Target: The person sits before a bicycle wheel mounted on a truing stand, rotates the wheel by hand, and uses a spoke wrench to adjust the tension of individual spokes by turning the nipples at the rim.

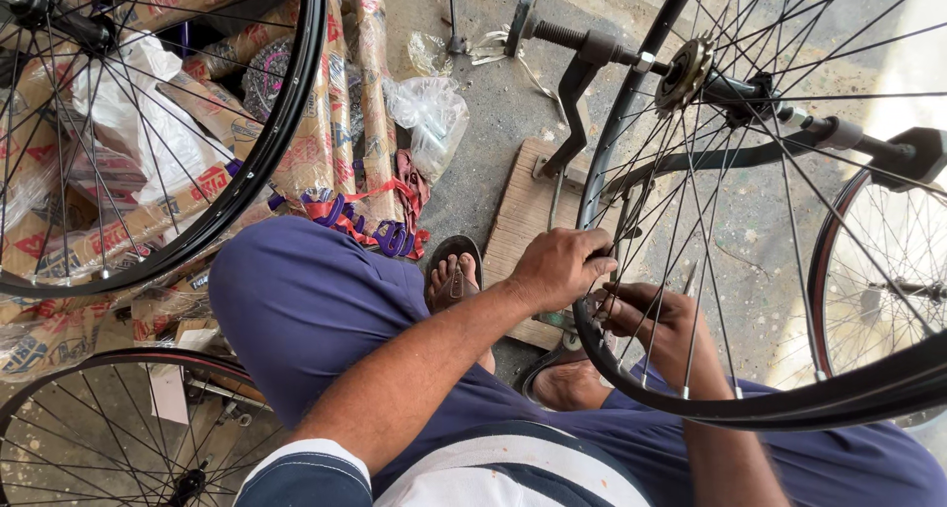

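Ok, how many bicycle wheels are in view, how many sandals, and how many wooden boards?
Bicycle wheels: 4 (on the stand, top left, bottom left, far right)
Sandals: 2 ()
Wooden boards: 1
Total: 7

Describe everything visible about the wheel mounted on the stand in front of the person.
The black-rimmed wheel has thin metal spokes and a toothed sprocket at its hub, looks like metal, and sits on the axle of a dark stand bolted to a wooden board. The left hand grips its rim; the right hand reaches among the spokes.
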